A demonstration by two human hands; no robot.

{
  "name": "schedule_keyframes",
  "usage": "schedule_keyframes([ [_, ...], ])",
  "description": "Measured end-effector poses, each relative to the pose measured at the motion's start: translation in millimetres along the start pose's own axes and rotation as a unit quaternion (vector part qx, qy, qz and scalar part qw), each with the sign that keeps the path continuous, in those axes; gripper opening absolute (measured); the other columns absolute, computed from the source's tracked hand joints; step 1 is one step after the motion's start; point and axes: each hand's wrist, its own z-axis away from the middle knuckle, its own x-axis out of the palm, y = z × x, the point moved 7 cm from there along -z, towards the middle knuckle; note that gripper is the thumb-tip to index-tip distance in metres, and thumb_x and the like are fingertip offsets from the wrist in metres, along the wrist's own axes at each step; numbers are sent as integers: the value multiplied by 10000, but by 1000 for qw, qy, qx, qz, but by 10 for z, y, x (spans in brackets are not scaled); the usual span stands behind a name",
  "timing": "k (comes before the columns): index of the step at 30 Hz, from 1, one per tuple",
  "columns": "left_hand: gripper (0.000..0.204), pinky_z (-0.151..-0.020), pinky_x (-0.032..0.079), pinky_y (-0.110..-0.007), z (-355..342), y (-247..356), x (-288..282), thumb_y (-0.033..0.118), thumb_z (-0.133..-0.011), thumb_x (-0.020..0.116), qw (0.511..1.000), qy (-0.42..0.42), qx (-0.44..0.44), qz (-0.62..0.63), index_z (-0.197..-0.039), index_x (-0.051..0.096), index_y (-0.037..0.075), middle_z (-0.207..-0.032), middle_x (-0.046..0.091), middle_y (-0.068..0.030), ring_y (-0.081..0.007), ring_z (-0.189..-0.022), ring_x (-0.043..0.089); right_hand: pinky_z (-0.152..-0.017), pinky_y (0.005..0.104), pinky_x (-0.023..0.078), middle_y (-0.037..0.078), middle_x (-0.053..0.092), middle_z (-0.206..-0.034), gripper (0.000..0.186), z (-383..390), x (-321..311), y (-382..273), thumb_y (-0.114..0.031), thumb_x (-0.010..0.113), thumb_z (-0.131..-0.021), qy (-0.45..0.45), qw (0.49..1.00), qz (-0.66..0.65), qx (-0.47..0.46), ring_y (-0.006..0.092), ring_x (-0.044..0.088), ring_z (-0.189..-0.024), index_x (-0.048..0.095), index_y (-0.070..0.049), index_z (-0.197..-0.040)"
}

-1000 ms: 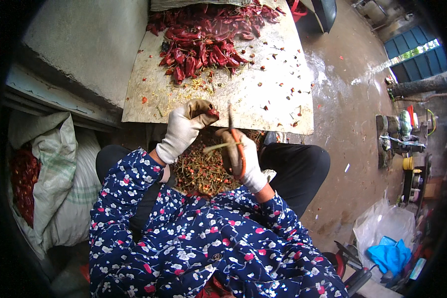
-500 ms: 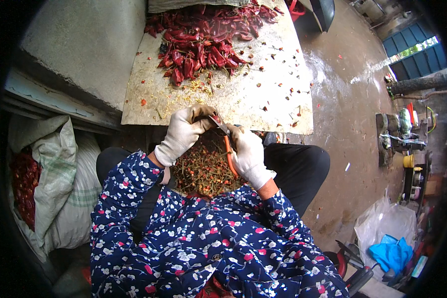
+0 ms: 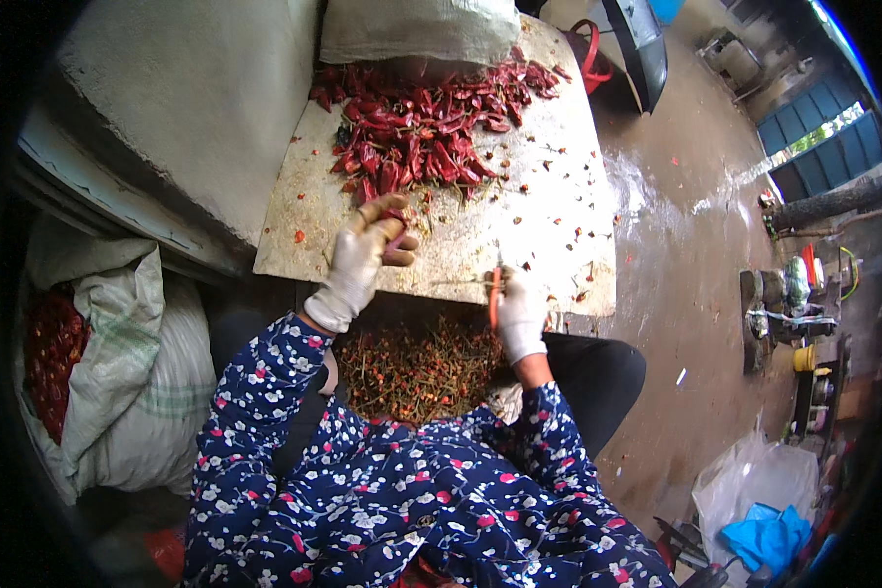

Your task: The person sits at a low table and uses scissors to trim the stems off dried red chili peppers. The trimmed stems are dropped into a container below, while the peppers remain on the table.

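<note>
My left hand (image 3: 355,269), in a white glove with brown-stained fingers, reaches over the near left part of the board, just below a heap of dried red chillies (image 3: 416,142). Its fingers are bent round a red chilli (image 3: 396,218). At the board's front edge my right hand (image 3: 521,318), gloved in white too, grips a pair of scissors with orange handles (image 3: 495,297). Their blades point away from me and touch nothing I can see. Between my legs lies a mass of cut chilli stems and caps (image 3: 412,367).
Loose caps and seeds dot the pale board (image 3: 559,255). A sack (image 3: 416,29) stands behind the heap. To the left, an open woven sack (image 3: 118,333) holds more red chillies beside a wall (image 3: 181,118). Right of the board are wet floor and a red basket (image 3: 590,59).
My hands have parted. The left has moved forward to the heap; the right has gone right and slightly toward me with the scissors. The view has tipped up, showing more of the sack behind.
</note>
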Motion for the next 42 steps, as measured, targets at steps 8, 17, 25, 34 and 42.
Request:
schedule_keyframes([
  [8,204,-500,546,-196,-426,678,-694,206,-963,705,977,97,59,180,-1123,672,83,-886,691,-16,-74,-674,657,-766,483,556,195,718,-941,335,-1036,-94,504,-282,689,-881,31,973,228,2,384,698,-853,689,-51,-1124],
  [17,262,-506,524,-203,-485,832,-893,203,-950,720,968,191,43,155,-1176,664,83,-874,678,1,-70,-633,621,-1143,500,392,260,303,-1604,689,-2786,921,-878,-609,580,-933,36,986,61,-150,529,352,-1414,462,-252,-1510],
  [25,289,-543,539,-228,-441,942,-908,229,-960,698,973,195,64,108,-1180,643,50,-859,656,-6,-86,-680,633,-1115,534,431,252,209,-1653,913,-3343,1490,-1395,-799,613,-792,-184,980,69,-43,477,398,-1424,439,-300,-1537],
  [34,257,-539,530,-246,-456,832,-762,188,-977,672,978,149,70,128,-1184,635,40,-882,659,-15,-101,-684,633,-920,469,565,203,578,-1357,575,-2323,1108,-1156,-502,737,-829,-143,972,43,-181,393,642,-1145,653,-247,-1337],
  [42,172,-525,555,-247,-527,630,-437,106,-964,632,993,101,18,51,-1131,634,63,-893,674,-28,-113,-679,651,-1008,441,488,205,666,-1258,410,-1785,380,-791,-350,710,-888,-79,971,-127,-185,385,615,-1169,721,-49,-1167],
])
